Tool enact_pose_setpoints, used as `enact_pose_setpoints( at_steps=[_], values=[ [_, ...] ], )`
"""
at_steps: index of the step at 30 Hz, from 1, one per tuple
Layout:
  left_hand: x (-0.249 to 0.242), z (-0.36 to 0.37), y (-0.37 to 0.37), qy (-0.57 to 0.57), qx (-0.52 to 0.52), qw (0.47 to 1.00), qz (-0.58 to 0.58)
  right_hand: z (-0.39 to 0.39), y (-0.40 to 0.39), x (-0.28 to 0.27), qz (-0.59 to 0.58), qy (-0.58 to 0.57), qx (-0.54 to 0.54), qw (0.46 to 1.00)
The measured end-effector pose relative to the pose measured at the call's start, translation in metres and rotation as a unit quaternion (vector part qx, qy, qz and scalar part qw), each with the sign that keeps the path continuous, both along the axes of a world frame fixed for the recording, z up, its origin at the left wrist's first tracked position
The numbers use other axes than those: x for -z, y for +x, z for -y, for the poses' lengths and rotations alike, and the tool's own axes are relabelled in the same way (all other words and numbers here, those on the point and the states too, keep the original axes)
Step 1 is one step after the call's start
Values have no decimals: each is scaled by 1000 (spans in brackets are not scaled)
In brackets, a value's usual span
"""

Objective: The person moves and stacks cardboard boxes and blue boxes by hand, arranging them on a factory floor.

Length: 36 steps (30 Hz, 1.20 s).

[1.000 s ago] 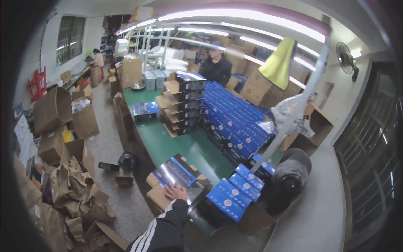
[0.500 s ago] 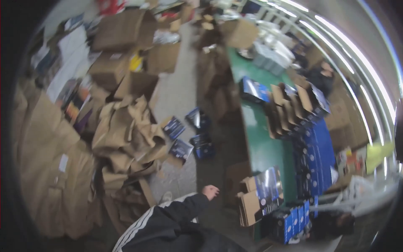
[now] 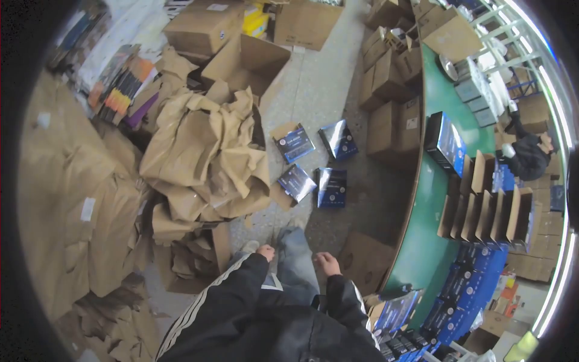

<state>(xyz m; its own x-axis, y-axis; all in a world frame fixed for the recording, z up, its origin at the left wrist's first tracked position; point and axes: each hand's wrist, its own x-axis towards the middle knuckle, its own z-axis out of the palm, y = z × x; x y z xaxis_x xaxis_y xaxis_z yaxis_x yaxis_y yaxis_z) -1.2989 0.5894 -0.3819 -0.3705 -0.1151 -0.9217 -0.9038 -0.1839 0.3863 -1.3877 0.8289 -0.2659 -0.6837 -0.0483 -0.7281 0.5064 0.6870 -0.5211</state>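
My left hand point(image 3: 266, 252) hangs in front of my legs, its fingers loosely curled in with nothing seen in them. Opposite it, my right hand point(image 3: 328, 263) is also curled and touches nothing. On the floor ahead of my feet lie several glossy blue-and-black printed boxes, among them a near box point(image 3: 332, 187), a far box point(image 3: 338, 140) and a left box point(image 3: 297, 182) that rests partly on brown cardboard. Both hands are apart from these boxes.
Crumpled brown paper point(image 3: 205, 151) overflows from cartons at left. To the right runs a green table point(image 3: 404, 265) with a blue box point(image 3: 446, 142), open cardboard boxes point(image 3: 482, 217) and stacked blue boxes point(image 3: 461, 289). Cartons point(image 3: 383, 130) stand beneath it. A person point(image 3: 528, 157) is beyond the table.
My view has turned and the scene is sharper. The floor boxes and table now appear further right. My right hand has come into view; two hands now show in front of my legs.
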Motion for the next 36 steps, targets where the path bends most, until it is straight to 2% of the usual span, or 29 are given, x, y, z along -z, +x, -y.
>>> enact_pose_setpoints(
  at_steps=[3, 5, 9, 11, 12, 15, 16, 18, 20, 21, 23, 27, 28, 29, 30, 32, 33, 36],
  values=[
    [4, -10, -68, -9, 40, 999, 13, -3, -63, 54, 82, -16, 71, 994],
    [32, -22, -108, -37, -4, 999, 24, -14, -91, 108, 126, -22, 159, 979],
    [139, -22, -205, -33, -33, 997, 61, -29, -160, 251, 137, -1, 269, 953],
    [194, -29, -225, 0, -101, 988, 119, -43, -158, 334, 122, -5, 411, 903],
    [230, -32, -243, 10, -116, 984, 137, -45, -169, 367, 117, 0, 448, 886],
    [328, -35, -271, -14, -192, 976, 104, -34, -201, 420, 203, 11, 531, 823],
    [351, -32, -280, -5, -215, 970, 115, -33, -207, 439, 223, -32, 536, 814],
    [388, -26, -297, 8, -248, 960, 134, -34, -222, 476, 251, -95, 545, 794],
    [411, -14, -294, 35, -269, 959, 85, -41, -226, 521, 204, -143, 632, 733],
    [404, -10, -293, 40, -273, 958, 75, -41, -229, 523, 193, -153, 655, 715],
    [362, -6, -308, 24, -272, 961, 36, -32, -256, 493, 128, -109, 695, 699],
    [258, -1, -338, 27, -241, 969, -53, -31, -281, 395, 50, -150, 741, 652],
    [222, -6, -351, 29, -251, 966, -60, -42, -266, 373, -18, -67, 585, 808],
    [182, -9, -368, 32, -260, 962, -71, -52, -255, 349, -83, 41, 402, 911],
    [138, -14, -388, 51, -259, 960, -95, -58, -253, 321, -136, 107, 311, 935],
    [62, -16, -418, 64, -282, 947, -139, -47, -255, 267, -58, 39, 604, 794],
    [30, -15, -436, 73, -284, 941, -170, -44, -252, 254, -50, -6, 668, 743],
    [-65, -16, -501, 113, -253, 922, -270, -36, -227, 229, -66, -77, 702, 705]
  ],
)
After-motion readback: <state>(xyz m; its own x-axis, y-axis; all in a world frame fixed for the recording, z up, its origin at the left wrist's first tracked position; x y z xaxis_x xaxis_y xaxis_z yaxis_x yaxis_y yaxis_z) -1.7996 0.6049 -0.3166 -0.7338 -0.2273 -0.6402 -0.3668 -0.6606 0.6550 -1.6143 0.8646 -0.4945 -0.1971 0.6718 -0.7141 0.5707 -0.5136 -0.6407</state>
